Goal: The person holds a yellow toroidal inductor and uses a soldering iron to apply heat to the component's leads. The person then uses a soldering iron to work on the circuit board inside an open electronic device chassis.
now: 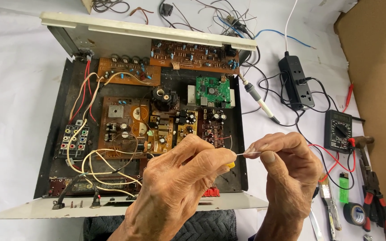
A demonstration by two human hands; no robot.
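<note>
**Two hands pinching one thin wire above an opened amplifier**

Both of my hands are up in front of the near edge of the open chassis [54,129]. My left hand [179,187] is curled nearly shut, thumb and forefinger pressed together on the end of a thin pale wire [249,153]; a small yellow piece [231,165] shows just under those fingertips, though I cannot tell what it belongs to. My right hand [287,169] is also closed down to a pinch, thumb and forefinger gripping the other end of the same wire, the remaining fingers folded in. The wire runs almost level between the two pinches, over the right front corner of the case.

Inside the chassis lie several brown circuit boards [126,127] and a green board [213,90] further back, with white, yellow and red leads looping across the left side. A soldering iron [258,98] rests against the case's right wall. On the white cloth to the right sit a black power strip [296,85], a multimeter [338,130] with red lead, a green lighter [344,187], red-handled pliers [376,201] and a roll of black tape [354,213].
</note>
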